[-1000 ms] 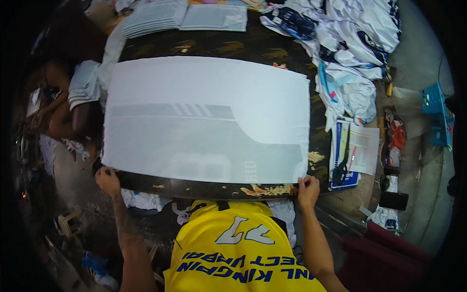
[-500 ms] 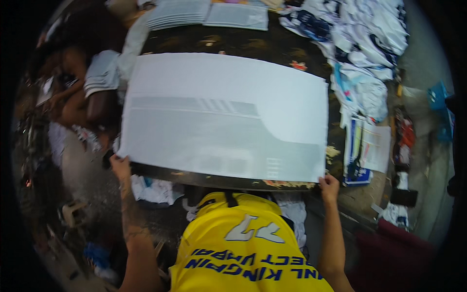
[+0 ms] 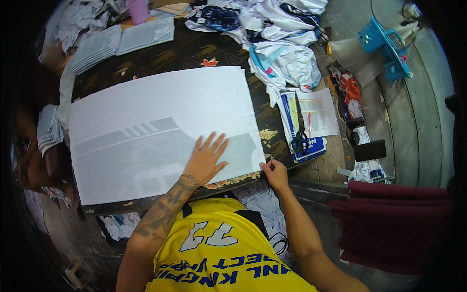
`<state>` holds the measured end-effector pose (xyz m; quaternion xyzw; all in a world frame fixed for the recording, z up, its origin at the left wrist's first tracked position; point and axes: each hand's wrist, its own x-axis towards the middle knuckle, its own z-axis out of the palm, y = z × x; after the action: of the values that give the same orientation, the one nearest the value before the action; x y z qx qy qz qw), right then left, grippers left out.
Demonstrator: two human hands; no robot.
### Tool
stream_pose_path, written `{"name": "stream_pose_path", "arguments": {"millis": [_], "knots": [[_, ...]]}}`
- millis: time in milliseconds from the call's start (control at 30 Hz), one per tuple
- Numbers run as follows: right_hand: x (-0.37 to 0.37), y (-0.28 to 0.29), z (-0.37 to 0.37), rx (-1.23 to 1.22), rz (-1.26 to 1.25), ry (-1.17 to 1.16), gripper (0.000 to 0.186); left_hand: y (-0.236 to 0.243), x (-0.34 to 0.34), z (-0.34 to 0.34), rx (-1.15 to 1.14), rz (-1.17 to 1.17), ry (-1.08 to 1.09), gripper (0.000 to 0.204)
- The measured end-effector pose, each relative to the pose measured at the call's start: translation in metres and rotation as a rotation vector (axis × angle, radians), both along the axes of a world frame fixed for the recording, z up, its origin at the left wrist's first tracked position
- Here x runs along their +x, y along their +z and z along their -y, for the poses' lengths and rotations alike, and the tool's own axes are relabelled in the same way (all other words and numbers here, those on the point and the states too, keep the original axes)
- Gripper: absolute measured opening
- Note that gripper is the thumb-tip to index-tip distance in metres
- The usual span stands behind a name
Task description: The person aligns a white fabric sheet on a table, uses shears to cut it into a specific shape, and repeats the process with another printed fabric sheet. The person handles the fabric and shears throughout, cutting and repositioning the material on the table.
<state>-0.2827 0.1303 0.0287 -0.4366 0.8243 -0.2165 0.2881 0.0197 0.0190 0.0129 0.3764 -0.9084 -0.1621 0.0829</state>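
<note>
My left hand (image 3: 208, 156) lies palm down with fingers spread on a large white sheet (image 3: 126, 102) printed with pale grey panels and stripes, spread over a dark patterned tabletop (image 3: 211, 56) with worn patches. My right hand (image 3: 275, 173) grips the sheet's lower right corner at the table's front edge, fingertips closed on it. Just right of it, black-handled scissors (image 3: 298, 143) rest on papers (image 3: 321, 112) and blue-and-white packets.
Stacked folded pieces (image 3: 146, 36) line the back left, near a pink container (image 3: 137, 9). Loose white fabrics (image 3: 284, 63) heap at the back right. Another person's limb (image 3: 31, 131) shows at left, beside folded pieces. A blue basket (image 3: 372, 36) and maroon seat (image 3: 384, 224) are at right.
My left hand has left the sheet's lower left corner and moved rightward onto its surface, fingers spread. My right hand still holds the corner. The view has turned toward the right.
</note>
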Motion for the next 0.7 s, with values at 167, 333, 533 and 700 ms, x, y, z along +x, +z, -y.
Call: {"name": "stream_pose_path", "arguments": {"millis": [167, 333, 533, 700], "knots": [[-0.004, 0.003, 0.000, 0.018, 0.022, 0.029, 0.042, 0.009, -0.052, 0.014, 0.126, 0.104, -0.067, 0.083], [-0.015, 0.008, 0.008, 0.126, 0.077, 0.086, 0.043, 0.010, -0.057, 0.013, 0.087, 0.101, -0.041, 0.083], [-0.042, 0.025, 0.034, 0.338, 0.159, 0.211, 0.046, 0.010, -0.063, 0.018, 0.042, 0.201, -0.016, 0.083], [-0.048, 0.052, 0.097, 0.246, 0.014, 0.189, 0.044, 0.015, -0.063, 0.019, 0.127, 0.235, -0.022, 0.088]]}}
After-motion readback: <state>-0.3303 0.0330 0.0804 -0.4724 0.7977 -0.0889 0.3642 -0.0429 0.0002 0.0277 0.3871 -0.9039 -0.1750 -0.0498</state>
